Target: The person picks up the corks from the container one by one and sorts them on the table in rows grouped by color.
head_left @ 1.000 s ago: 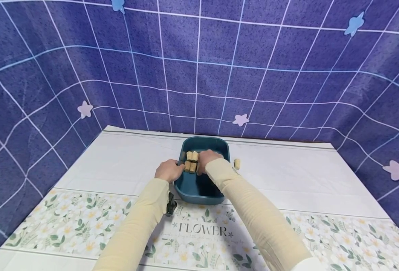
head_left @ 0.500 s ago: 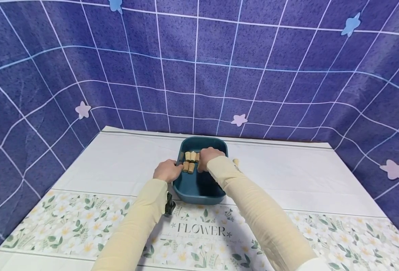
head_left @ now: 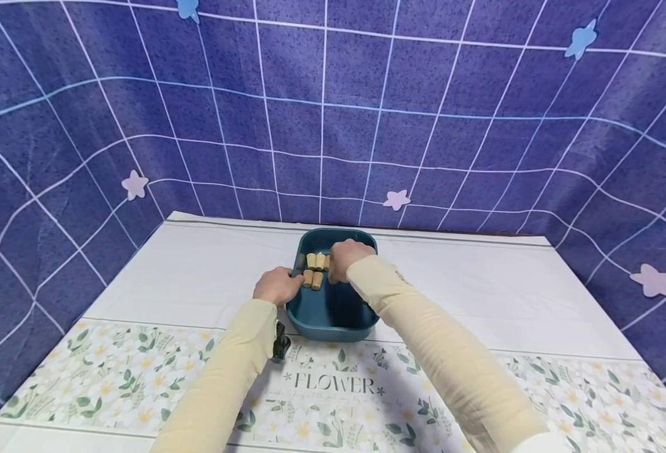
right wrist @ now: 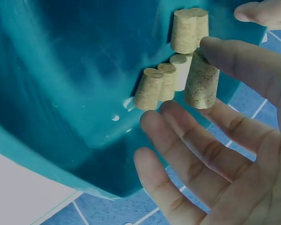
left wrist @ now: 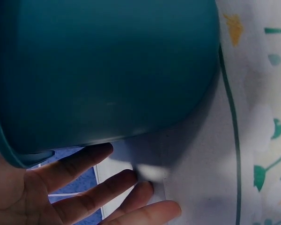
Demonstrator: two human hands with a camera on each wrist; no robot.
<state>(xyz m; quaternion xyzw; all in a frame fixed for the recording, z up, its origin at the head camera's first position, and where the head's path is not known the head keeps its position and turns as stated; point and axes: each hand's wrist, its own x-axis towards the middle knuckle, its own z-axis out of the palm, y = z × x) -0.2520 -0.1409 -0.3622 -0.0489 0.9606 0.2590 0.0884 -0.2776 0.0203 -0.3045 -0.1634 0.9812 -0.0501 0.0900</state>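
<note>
A teal plastic bin stands on the table, with several tapered corks standing in two rows inside it. My left hand grips its left rim; the thumb lies over the edge and the fingers spread along the outer wall. Inside the bin, my right hand is just right of the rows. The right wrist view shows a single cork pinched between its thumb and a finger, close to the standing corks. The other right fingers are extended.
A white tablecloth with a floral band and the word FLOWER covers the table. Behind and beside it hangs a blue curtain with a grid and stars. A black wrist camera sits under the left sleeve.
My right hand has shifted slightly up and away from the front row of corks. The loose cork right of the bin has gone out of sight behind my right sleeve. The left hand keeps its grip.
</note>
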